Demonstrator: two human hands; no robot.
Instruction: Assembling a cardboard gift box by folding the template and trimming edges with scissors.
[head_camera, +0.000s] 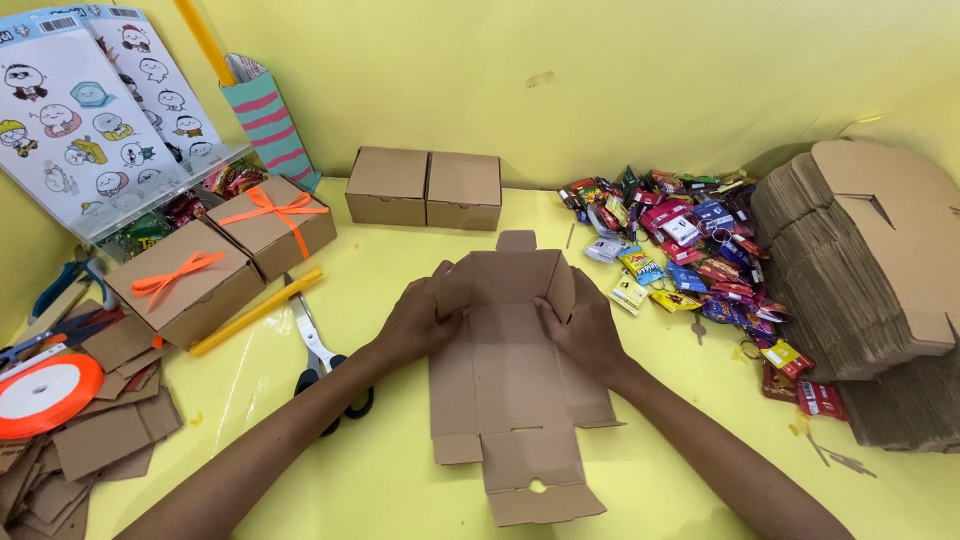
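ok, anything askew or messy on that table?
A few things. The tall stack of flat box blanks at the right leans and fans out unevenly. Snack packets lie in a loose heap beside it. Cardboard offcuts are scattered at the left edge. The box blank under the left hand and right hand looks undamaged.

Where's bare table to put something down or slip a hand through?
Free: yellow table near edge, between scissors and cardboard blank; also between blank and two plain boxes. Crowded: candy pile, flat stack, scraps.
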